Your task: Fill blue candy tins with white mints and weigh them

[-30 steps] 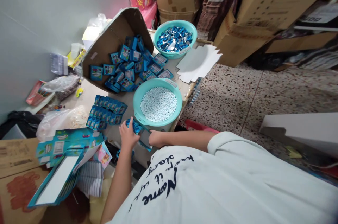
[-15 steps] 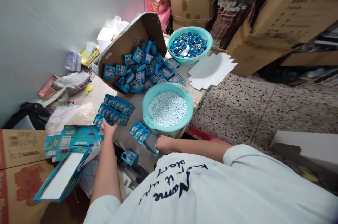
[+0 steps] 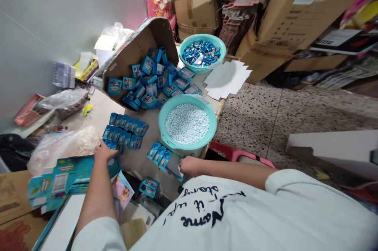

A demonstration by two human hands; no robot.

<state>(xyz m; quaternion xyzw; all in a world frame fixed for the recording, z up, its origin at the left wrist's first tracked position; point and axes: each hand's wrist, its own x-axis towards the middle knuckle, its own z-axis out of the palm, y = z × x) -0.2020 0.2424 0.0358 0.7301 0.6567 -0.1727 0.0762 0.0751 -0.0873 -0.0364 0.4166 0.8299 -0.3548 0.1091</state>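
At the lower left of the block of small blue boxes [image 3: 125,129], my left hand [image 3: 104,151] has its fingers spread against the nearest row. My right hand [image 3: 188,165] is closed at the end of a flat card strip [image 3: 174,164], its fingertips partly hidden. Beside that strip lie several small blue packs with round windows [image 3: 159,155]. Just above my right hand stands a turquoise bowl [image 3: 163,131] of small white pellets. A single blue box [image 3: 149,186] lies nearer my body.
Behind are a tilted carton [image 3: 136,42] spilling blue boxes, a second turquoise bowl [image 3: 223,52] with blue and silver pieces, and white sheets [image 3: 226,79]. Flat blue cartons [image 3: 62,182] and a plastic bag [image 3: 53,148] lie at the left.
The view has shifted. My left hand has moved left along the boxes' lower edge and its fingers now reach the corner. My right hand remains beside the card strip.
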